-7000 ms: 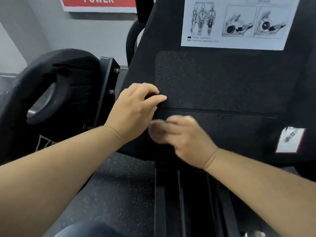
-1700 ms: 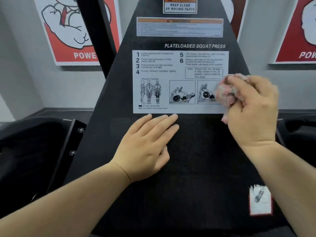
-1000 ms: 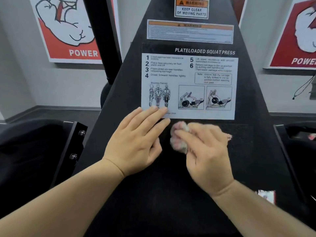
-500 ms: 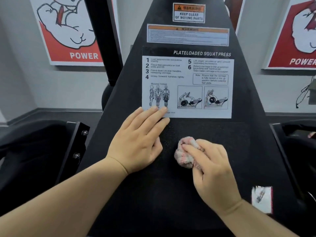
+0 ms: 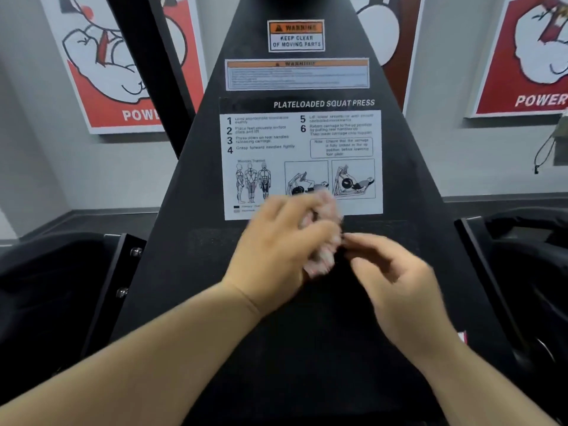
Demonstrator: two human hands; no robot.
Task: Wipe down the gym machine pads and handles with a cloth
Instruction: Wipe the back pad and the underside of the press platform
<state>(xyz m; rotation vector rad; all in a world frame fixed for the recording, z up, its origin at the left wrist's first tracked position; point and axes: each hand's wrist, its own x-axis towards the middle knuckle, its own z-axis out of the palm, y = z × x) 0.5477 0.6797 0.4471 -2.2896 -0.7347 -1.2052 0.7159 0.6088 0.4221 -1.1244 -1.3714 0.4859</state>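
**Head view, near to far.** Two bare forearms reach onto the sloping black panel (image 5: pixel 307 348) of a plate-loaded squat press.

- **Grips and cloth.** The left grip (image 5: pixel 276 247) is curled round a bunched cloth (image 5: pixel 322 241), which is fluffy and pink and white. The cloth sits over the panel at the lower edge of the instruction label (image 5: pixel 301 161). The right grip (image 5: pixel 396 287) has loosely bent fingers whose tips reach the cloth's edge. Motion blur hides whether they pinch it or are free of it.
- **Panel.** It is matte and flat and tapers upward. A rougher, grainy rectangle (image 5: pixel 384 235) lies under the hands.
- **Labels.** The instruction label is smooth white film printed with steps and diagrams. Above it are two orange-headed warning stickers (image 5: pixel 296 35).
- **Surroundings.** Beside the panel on the left, a dark padded block (image 5: pixel 55 287) sits against a bolted steel bracket (image 5: pixel 129 272). Red-and-white posters (image 5: pixel 123 72) hang on the grey wall.

**Progress, as judged.** Wiping of the central panel is in hand, but no wet trace shows which areas are finished. The side pad looks untouched and no handle is in view, so most of the task probably remains.
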